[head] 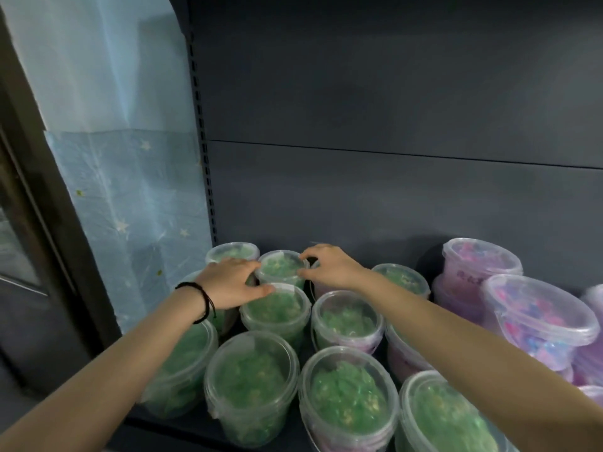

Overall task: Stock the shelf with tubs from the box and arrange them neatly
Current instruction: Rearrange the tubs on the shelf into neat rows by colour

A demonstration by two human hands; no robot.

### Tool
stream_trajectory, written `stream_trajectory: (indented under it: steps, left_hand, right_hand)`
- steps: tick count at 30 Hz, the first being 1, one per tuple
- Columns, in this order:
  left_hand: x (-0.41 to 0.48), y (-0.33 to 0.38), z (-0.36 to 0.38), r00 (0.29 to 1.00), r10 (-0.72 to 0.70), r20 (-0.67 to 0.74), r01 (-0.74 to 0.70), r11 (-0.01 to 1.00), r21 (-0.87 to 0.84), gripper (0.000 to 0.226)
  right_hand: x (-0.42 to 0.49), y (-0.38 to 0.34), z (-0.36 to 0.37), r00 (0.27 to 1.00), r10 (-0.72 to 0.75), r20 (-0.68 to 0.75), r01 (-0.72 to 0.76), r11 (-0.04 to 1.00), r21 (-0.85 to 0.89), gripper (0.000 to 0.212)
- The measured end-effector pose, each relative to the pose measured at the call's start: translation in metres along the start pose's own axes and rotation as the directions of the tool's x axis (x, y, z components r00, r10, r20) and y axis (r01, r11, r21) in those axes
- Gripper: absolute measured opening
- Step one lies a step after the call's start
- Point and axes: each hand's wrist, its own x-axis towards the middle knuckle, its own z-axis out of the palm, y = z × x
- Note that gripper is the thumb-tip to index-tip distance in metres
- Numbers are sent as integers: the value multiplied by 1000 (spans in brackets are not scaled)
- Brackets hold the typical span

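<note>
Gripping one green tub [282, 267] at the back of the shelf [163, 425], curling left hand [233, 282] round its left side and pinching its right rim with right hand [329, 267]; judging stocking well advanced, noting many green tubs [254, 380] standing lidded around it and pink tubs [483, 265] stacked at right; judging rows uneven, straightening remaining; seeing no box, so not telling what stock is left.

L hand [231, 285] covers most of a green tub [192, 278] under it. R hand [329, 267] & forearm hide the tops of pinkish tubs [408, 357]. Both hands grip the mid back tub [282, 265], its sides partly behind fingers. Front-row tubs [443, 419] are cut by the bottom edge, purple tubs [595, 301] by the right edge. Writing [470, 278] on one purple tub is too blurry to read. Tub contents: can't tell.
</note>
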Motion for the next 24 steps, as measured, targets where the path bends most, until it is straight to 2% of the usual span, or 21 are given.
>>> stream_trajectory:
  steps: [3,5,9,11,15,19,24]
  left_hand:
    - [7,-10,10,994,-80,73,72,992,105,115]
    - [9,-17,21,987,-115,109,105,990,94,132]
    - [16,-27,33,987,-121,102,118,993,30,127]
    - [14,-26,35,989,-105,101,102,994,33,128]
    - [14,-27,35,989,-97,110,96,995,19,126]
    - [15,-28,37,995,-73,70,70,997,43,120]
    - [13,-30,34,995,-59,84,56,997,44,135]
  right_hand:
    - [20,-19,2,994,93,57,-92,995,-27,71]
    - [33,-29,8,981,181,69,-174,980,-98,85]
    - [53,-46,21,950,305,67,-275,919,-284,97]
    - [61,-51,24,937,338,90,-295,902,-316,97]
    - [75,-51,7,916,311,254,-228,923,-310,94]
    - [83,-52,-14,872,310,378,-95,866,-490,89]
    - [87,-35,-21,828,203,522,16,923,-385,79]
